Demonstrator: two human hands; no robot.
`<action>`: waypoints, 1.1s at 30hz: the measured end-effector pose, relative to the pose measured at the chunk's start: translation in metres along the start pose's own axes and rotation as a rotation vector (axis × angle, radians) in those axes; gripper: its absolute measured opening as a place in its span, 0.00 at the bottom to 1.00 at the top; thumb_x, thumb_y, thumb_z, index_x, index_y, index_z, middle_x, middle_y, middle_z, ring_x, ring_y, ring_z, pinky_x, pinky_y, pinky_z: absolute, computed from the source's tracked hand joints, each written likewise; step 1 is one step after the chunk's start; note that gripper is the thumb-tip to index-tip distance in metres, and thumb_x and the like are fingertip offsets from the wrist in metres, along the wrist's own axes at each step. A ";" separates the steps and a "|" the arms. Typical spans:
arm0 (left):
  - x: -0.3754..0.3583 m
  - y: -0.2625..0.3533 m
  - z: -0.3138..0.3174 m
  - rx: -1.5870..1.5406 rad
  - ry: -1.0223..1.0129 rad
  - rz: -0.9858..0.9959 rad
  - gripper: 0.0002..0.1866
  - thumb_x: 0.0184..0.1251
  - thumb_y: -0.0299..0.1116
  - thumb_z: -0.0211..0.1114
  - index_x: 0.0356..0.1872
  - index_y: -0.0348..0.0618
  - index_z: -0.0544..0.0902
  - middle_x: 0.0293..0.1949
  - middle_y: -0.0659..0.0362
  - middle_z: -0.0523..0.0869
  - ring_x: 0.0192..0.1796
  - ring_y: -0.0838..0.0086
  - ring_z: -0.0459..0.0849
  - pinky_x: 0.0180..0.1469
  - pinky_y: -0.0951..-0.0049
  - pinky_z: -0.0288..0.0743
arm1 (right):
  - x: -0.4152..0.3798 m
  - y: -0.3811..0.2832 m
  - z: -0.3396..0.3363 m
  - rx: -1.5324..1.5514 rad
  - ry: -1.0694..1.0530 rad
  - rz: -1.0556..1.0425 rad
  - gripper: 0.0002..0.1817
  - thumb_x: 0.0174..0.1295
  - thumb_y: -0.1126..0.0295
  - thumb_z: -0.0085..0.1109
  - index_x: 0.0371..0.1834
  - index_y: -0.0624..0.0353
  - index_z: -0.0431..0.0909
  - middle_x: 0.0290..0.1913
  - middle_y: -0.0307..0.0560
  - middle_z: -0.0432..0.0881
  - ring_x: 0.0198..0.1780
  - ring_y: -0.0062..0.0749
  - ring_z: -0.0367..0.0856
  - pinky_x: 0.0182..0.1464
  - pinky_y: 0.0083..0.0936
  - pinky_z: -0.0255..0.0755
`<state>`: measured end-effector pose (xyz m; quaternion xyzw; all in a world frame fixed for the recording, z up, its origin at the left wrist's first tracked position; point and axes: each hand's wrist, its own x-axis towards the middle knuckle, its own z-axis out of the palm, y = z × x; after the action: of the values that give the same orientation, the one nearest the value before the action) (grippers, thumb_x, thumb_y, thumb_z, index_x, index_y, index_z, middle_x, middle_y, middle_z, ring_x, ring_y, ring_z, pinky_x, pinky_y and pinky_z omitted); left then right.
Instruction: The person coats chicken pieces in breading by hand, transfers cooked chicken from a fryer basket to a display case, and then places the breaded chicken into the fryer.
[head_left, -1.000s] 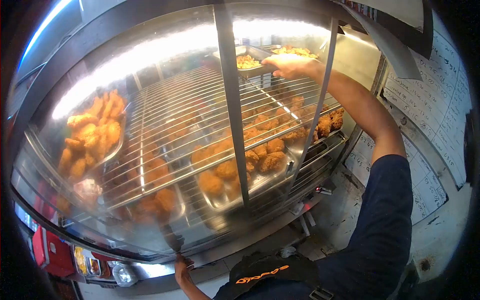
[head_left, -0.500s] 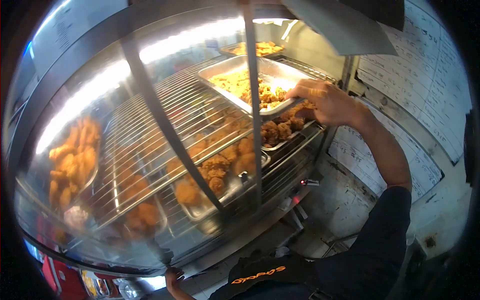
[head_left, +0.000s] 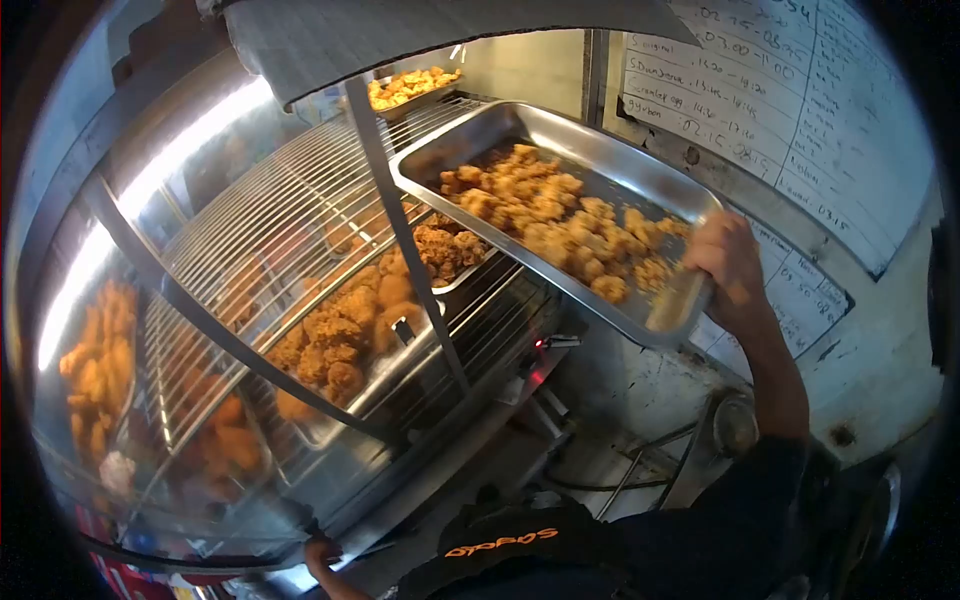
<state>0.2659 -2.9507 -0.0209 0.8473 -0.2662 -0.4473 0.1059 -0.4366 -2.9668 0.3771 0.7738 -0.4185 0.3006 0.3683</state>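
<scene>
Steel tray [head_left: 600, 145] of fried pieces [head_left: 560, 215], at the open right side of the glass display cabinet [head_left: 165, 280].

Head view: the right hand [head_left: 725, 260] clasps the rim at one short end; the left hand [head_left: 320, 555] is by the cabinet's lower edge, its grip too small to tell. A firm hold, with the tray kept level, should stop the loose pieces sliding. Its long axis slants from the wire rack [head_left: 270, 190], far end inward, gripped end pointing out rightward.
</scene>
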 end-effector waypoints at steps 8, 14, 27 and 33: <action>-0.031 0.067 0.062 0.117 -0.234 0.254 0.16 0.61 0.40 0.53 0.24 0.37 0.77 0.22 0.53 0.82 0.23 0.68 0.81 0.22 0.71 0.75 | -0.081 0.024 -0.057 -0.091 -0.066 0.082 0.12 0.44 0.76 0.57 0.27 0.51 0.63 0.31 0.39 0.71 0.37 0.33 0.73 0.51 0.42 0.66; -0.096 0.129 0.136 -0.217 -0.281 0.261 0.19 0.65 0.44 0.47 0.38 0.35 0.76 0.27 0.53 0.82 0.26 0.68 0.82 0.25 0.69 0.77 | -0.156 0.050 -0.079 0.049 -0.008 0.144 0.11 0.47 0.76 0.56 0.27 0.50 0.63 0.29 0.38 0.70 0.35 0.30 0.72 0.53 0.41 0.64; -0.029 0.159 0.231 0.423 -0.350 0.613 0.12 0.50 0.33 0.63 0.36 0.38 0.80 0.29 0.53 0.83 0.29 0.68 0.82 0.29 0.70 0.76 | -0.139 0.017 -0.058 0.293 0.065 0.185 0.07 0.48 0.68 0.52 0.23 0.49 0.63 0.25 0.37 0.68 0.34 0.32 0.72 0.54 0.41 0.63; -0.024 0.160 0.241 0.712 -0.344 0.840 0.20 0.52 0.48 0.59 0.31 0.39 0.82 0.26 0.51 0.81 0.28 0.61 0.80 0.30 0.63 0.72 | -0.109 -0.004 -0.015 0.495 0.129 0.137 0.08 0.52 0.68 0.51 0.24 0.49 0.61 0.25 0.38 0.69 0.34 0.32 0.73 0.55 0.44 0.64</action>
<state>0.0016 -3.0571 -0.0758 0.5675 -0.7273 -0.3810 -0.0620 -0.4866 -2.9064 0.3000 0.7895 -0.3591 0.4669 0.1726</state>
